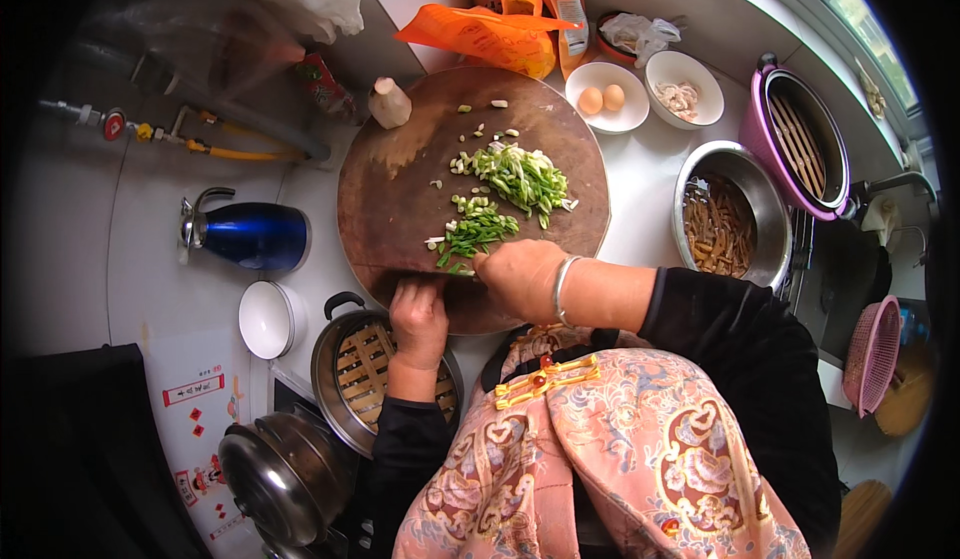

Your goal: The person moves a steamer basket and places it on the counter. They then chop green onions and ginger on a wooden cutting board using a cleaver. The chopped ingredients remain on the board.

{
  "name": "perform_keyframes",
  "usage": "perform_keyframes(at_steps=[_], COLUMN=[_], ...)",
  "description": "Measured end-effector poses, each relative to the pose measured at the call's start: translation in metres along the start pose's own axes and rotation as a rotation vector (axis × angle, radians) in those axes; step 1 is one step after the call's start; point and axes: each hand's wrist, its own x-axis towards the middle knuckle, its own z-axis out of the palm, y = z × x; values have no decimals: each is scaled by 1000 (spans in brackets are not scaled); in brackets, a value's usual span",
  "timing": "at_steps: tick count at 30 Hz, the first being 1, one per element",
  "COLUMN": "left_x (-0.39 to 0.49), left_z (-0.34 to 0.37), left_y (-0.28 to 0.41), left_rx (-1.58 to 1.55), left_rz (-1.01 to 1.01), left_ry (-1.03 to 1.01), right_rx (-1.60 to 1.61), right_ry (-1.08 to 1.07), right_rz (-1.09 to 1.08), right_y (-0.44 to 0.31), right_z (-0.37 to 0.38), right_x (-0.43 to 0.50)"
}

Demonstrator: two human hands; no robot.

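Note:
My right hand (521, 277), with a silver bangle at the wrist, grips a kitchen knife; the handle is hidden in the fist. The dark blade (429, 271) shows edge-on over the near part of a round wooden chopping board (390, 206). My left hand (420, 317) is at the board's near edge with bent fingers right beside the blade; what lies under them is hidden. Just beyond the blade is a small heap of sliced green onion (480, 230). Farther off lies a larger, paler heap of chopped green onion (521, 176), with loose bits around it.
A peeled root piece (391, 102) stands on the board's far left edge. Around it are a blue vacuum jug (255, 236), white bowls (266, 319), a steamer pot (364, 371), a bowl with two eggs (607, 116), a bowl of pale meat (682, 90) and a steel basin of brown strips (731, 210).

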Motion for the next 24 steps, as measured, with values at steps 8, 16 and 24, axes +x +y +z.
perform_keyframes(at_steps=[8, 16, 24], left_x=[8, 2, 34], left_z=[7, 20, 71], left_y=[7, 31, 29], left_rx=[-53, -27, 66], left_rz=[58, -36, 43], left_ry=[-72, -123, -395], right_rx=[149, 525, 668], right_ry=[55, 397, 560], right_rz=[-11, 19, 37], right_y=[7, 35, 62], right_z=[9, 4, 5], right_x=[27, -8, -40])
